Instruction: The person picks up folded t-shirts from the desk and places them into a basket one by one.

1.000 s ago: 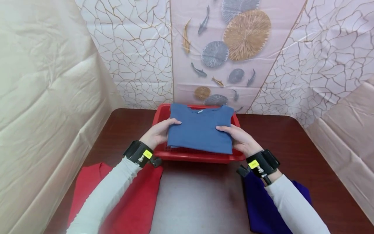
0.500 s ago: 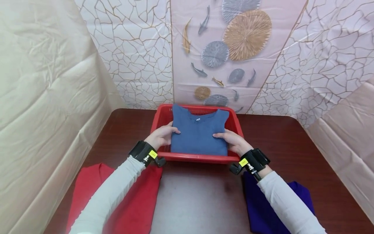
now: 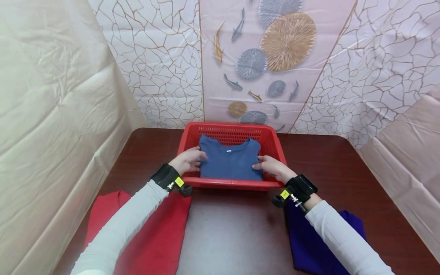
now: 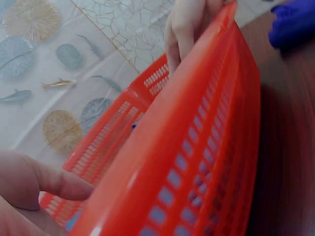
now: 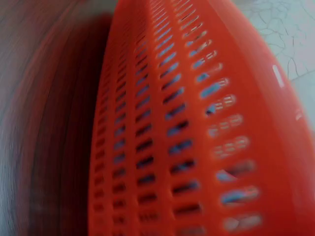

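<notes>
Three sides of the work area carry hung cloth (image 3: 58, 152); the rear backdrop (image 3: 158, 61) bears gold crackle lines and a pink panel (image 3: 216, 110). I record next the table (image 3: 319, 160), dark reddish wood, running up to that backdrop. On its far half sits the red basket (image 3: 233, 185), upright, its walls slotted. Nearer the person, on the left, lies a red garment (image 3: 154, 236), flat, running out of view at the near edge. On the right lies a purple garment (image 3: 304, 244), likewise cut off at the near edge. I locate the blue shirt (image 3: 228, 166) inside the red basket, folded, neckline toward the rear wall, lightly creased; the right wrist view shows blue through the slots. Two pale sleeves (image 3: 123, 225) reach in, passing above both garments. The left hand (image 3: 188, 159) is over the basket's left side, at the shirt's left edge, fingers loosely extended and clasping nothing that I can see. The right hand (image 3: 274, 168) is at the opposite edge, fingers likewise slack and without a hold; whether the tips of either touch cloth, I cannot tell. Each wrist wears a black strap (image 3: 162, 176) with a small camera (image 3: 186, 190) and a yellow tag (image 3: 179, 181). Smallest noted: a white neck label (image 3: 228, 151) on the shirt.
</notes>
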{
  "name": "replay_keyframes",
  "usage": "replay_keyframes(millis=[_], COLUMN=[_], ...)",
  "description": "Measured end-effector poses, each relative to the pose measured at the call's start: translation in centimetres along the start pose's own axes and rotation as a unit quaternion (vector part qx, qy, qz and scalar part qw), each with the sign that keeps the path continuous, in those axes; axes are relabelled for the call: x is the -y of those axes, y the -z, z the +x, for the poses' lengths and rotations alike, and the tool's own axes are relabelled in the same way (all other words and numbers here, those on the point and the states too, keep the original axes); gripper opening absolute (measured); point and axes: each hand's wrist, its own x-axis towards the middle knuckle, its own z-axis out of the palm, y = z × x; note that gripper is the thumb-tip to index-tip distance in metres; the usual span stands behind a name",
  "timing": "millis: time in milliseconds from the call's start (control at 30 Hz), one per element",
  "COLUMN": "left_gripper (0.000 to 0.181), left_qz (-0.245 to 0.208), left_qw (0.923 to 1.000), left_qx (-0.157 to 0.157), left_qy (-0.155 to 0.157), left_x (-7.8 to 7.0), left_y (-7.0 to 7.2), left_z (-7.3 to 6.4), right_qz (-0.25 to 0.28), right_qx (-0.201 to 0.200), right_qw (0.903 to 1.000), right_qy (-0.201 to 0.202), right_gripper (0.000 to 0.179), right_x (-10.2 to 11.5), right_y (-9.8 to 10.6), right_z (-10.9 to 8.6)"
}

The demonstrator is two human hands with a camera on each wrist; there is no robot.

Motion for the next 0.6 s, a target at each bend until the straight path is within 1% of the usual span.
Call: replay_keyframes(millis=[33,67,100,133,167,200,233,267,300,333,367,400,467,500,533,567,600], left_gripper=[0.080,0.075,0.070,0.065,0.060,0.055,0.050,0.047,0.046,0.045,0.045,0.045,0.044,0.044,0.043,0.044,0.044], left_qz=[0.032,0.080,0.146,0.229,0.322,0.414,0.492,0.554,0.601,0.632,0.649,0.656,0.658,0.657,0.653,0.650,0.652], left_qw=[0.9993,0.9958,0.9865,0.9669,0.9348,0.8912,0.8436,0.7980,0.7596,0.7342,0.7230,0.7209,0.7240,0.7265,0.7306,0.7324,0.7302], left_qx=[-0.009,-0.017,-0.016,-0.007,0.005,0.018,0.034,0.051,0.073,0.098,0.121,0.141,0.162,0.167,0.171,0.174,0.176], left_qy=[-0.017,-0.041,-0.073,-0.112,-0.151,-0.186,-0.213,-0.231,-0.237,-0.227,-0.204,-0.175,-0.130,-0.115,-0.106,-0.103,-0.104], left_x=[-0.1,-0.1,-0.2,-0.2,-0.3,-0.3,-0.4,-0.4,-0.4,-0.3,-0.2,-0.1,0.1,0.3,0.4,0.5,0.6], left_y=[0.2,0.3,0.5,0.5,0.4,0.3,0.2,-0.1,-0.3,-0.5,-0.7,-0.8,-0.9,-0.9,-0.9,-0.9,-0.9], left_z=[-0.3,-0.6,-0.8,-1.0,-1.2,-1.4,-1.5,-1.6,-1.7,-1.7,-1.7,-1.7,-1.6,-1.5,-1.4,-1.4,-1.3], right_qz=[-0.050,-0.107,-0.164,-0.225,-0.283,-0.335,-0.373,-0.396,-0.412,-0.417,-0.420,-0.420,-0.416,-0.418,-0.417,-0.417,-0.415], right_qx=[-0.017,-0.030,-0.045,-0.056,-0.059,-0.054,-0.041,-0.018,0.009,0.041,0.071,0.097,0.132,0.142,0.149,0.154,0.157], right_qw=[0.9985,0.9934,0.9841,0.9698,0.9512,0.9300,0.9117,0.8978,0.8885,0.8842,0.8813,0.8812,0.8830,0.8825,0.8830,0.8835,0.8848], right_qy=[0.010,0.028,0.050,0.076,0.108,0.141,0.167,0.191,0.203,0.206,0.204,0.194,0.173,0.162,0.154,0.148,0.142], right_gripper=[0.069,0.071,0.073,0.074,0.074,0.073,0.072,0.069,0.065,0.061,0.056,0.051,0.044,0.041,0.040,0.040,0.040], right_x=[0.1,0.2,0.4,0.5,0.7,0.8,0.9,1.0,1.0,1.0,1.0,1.0,0.9,0.9,0.9,0.8,0.8], right_y=[0.0,0.0,0.0,-0.1,-0.2,-0.3,-0.3,-0.4,-0.4,-0.4,-0.4,-0.4,-0.3,-0.4,-0.4,-0.5,-0.5], right_z=[-0.3,-0.6,-0.8,-1.0,-1.2,-1.3,-1.3,-1.4,-1.3,-1.2,-1.1,-1.0,-0.7,-0.6,-0.5,-0.4,-0.3])
